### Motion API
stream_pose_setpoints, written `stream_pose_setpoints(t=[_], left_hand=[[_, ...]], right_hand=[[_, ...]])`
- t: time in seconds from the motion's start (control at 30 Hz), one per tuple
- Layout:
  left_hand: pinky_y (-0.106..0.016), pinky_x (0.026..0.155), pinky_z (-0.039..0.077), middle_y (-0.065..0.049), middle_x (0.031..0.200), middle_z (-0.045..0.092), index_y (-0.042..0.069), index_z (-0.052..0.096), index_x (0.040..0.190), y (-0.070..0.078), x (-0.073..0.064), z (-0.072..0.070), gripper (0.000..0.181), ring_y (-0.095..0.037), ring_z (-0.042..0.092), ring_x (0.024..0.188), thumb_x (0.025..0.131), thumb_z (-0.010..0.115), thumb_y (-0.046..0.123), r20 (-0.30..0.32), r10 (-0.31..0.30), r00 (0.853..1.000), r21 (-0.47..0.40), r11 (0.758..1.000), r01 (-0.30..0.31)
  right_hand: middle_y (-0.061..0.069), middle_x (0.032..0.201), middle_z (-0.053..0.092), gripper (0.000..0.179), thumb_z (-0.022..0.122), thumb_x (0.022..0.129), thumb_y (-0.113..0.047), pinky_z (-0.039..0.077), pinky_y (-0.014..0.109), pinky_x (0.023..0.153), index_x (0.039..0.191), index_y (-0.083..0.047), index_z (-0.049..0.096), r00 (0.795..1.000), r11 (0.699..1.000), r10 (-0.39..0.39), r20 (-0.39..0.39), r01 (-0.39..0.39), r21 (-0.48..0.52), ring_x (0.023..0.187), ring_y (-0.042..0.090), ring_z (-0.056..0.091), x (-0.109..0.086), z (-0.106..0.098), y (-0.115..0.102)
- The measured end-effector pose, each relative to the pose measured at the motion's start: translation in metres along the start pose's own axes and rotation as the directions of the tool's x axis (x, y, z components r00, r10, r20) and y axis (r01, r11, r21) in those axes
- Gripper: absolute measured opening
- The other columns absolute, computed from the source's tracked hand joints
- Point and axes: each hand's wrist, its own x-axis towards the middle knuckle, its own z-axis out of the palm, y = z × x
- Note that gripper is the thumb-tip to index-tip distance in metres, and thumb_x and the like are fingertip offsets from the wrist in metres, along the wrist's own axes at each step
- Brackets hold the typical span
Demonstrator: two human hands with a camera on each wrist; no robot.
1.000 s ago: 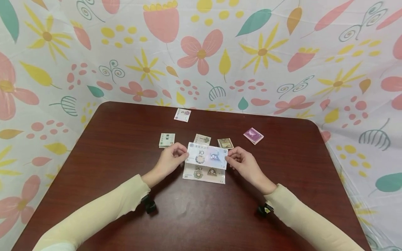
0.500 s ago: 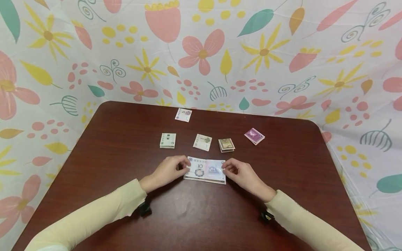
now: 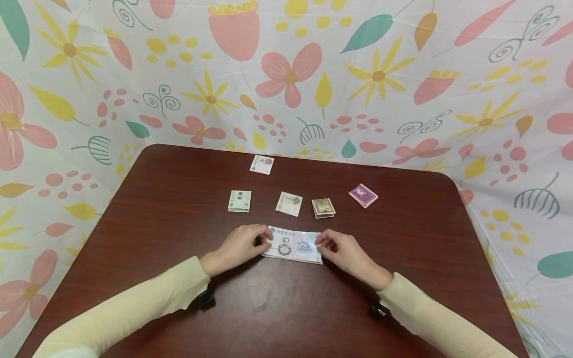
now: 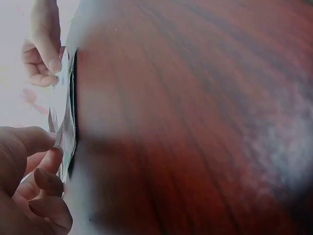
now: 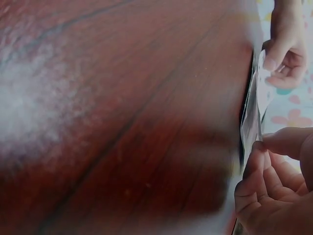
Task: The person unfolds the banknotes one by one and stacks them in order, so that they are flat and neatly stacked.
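Note:
A bluish-white play banknote (image 3: 293,244) printed with a 10 lies lengthwise between my two hands. My left hand (image 3: 239,249) pinches its left end between thumb and fingers, while my right hand (image 3: 346,253) pinches the right end. Under it, the edges of another note show along the front; most of that lower note is hidden. In the left wrist view the pinched banknote (image 4: 59,105) is seen nearly edge-on, close over the table. From the right wrist view, thumb and forefinger grip the near end of the note (image 5: 262,98).
Behind the hands lie a folded green 2 note (image 3: 239,200), a 1 note (image 3: 288,204), a brown folded note (image 3: 323,207) and a purple folded note (image 3: 363,195). Farther back is a 5 note (image 3: 261,164). A flowered cloth (image 3: 286,124) hangs beyond the dark wooden table (image 3: 277,308).
Both hands have lowered the 10 note toward me onto the 20 note, which it now covers almost wholly. The 1 note behind has come into full view.

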Motion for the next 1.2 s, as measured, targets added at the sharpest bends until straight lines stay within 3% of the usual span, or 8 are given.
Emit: stream_pose_setpoints(t=[0.37, 0.77, 0.93, 1.2], left_hand=[[-0.030, 0.068, 0.052, 0.010, 0.085, 0.066, 0.016, 0.073, 0.103, -0.004, -0.002, 0.007, 0.012, -0.005, 0.062, 0.075, 0.093, 0.079, 0.014, 0.030, -0.024, 0.999, 0.056, 0.998, 0.022], [-0.031, 0.058, 0.047, 0.005, 0.095, 0.060, 0.018, 0.071, 0.108, 0.003, -0.005, 0.007, 0.013, -0.010, 0.057, 0.070, 0.096, 0.076, 0.020, 0.053, -0.001, 0.999, 0.194, 0.981, -0.010], [-0.031, 0.056, 0.046, 0.004, 0.097, 0.060, 0.017, 0.071, 0.109, 0.005, -0.005, 0.006, 0.011, -0.012, 0.059, 0.069, 0.098, 0.073, 0.020, 0.051, 0.019, 0.999, 0.216, 0.976, -0.030], [-0.032, 0.057, 0.046, 0.004, 0.096, 0.061, 0.017, 0.071, 0.107, 0.007, -0.006, 0.006, 0.010, -0.012, 0.061, 0.070, 0.098, 0.074, 0.018, 0.042, 0.024, 0.999, 0.221, 0.975, -0.033]], right_hand=[[-0.008, 0.077, 0.063, 0.013, 0.074, 0.086, 0.001, 0.050, 0.025, 0.063, 0.094, -0.008, 0.069, 0.993, 0.993, -0.108, -0.039, 0.105, -0.053, 0.070, 0.001, 0.056, 0.001, 0.007, 0.005], [-0.006, 0.077, 0.059, 0.011, 0.071, 0.091, 0.003, 0.047, 0.024, 0.064, 0.098, -0.006, 0.070, 0.998, 0.991, -0.032, 0.047, 0.038, -0.129, 0.069, 0.004, 0.052, 0.004, 0.003, -0.007], [-0.006, 0.076, 0.057, 0.013, 0.074, 0.089, 0.003, 0.046, 0.026, 0.063, 0.098, -0.006, 0.070, 0.998, 0.984, -0.043, 0.034, 0.049, -0.172, 0.068, 0.006, 0.052, 0.003, 0.004, -0.008], [-0.007, 0.076, 0.057, 0.015, 0.076, 0.089, 0.002, 0.047, 0.025, 0.064, 0.100, -0.006, 0.070, 0.998, 0.990, -0.038, 0.045, 0.043, -0.134, 0.069, 0.006, 0.052, 0.002, 0.002, -0.007]])
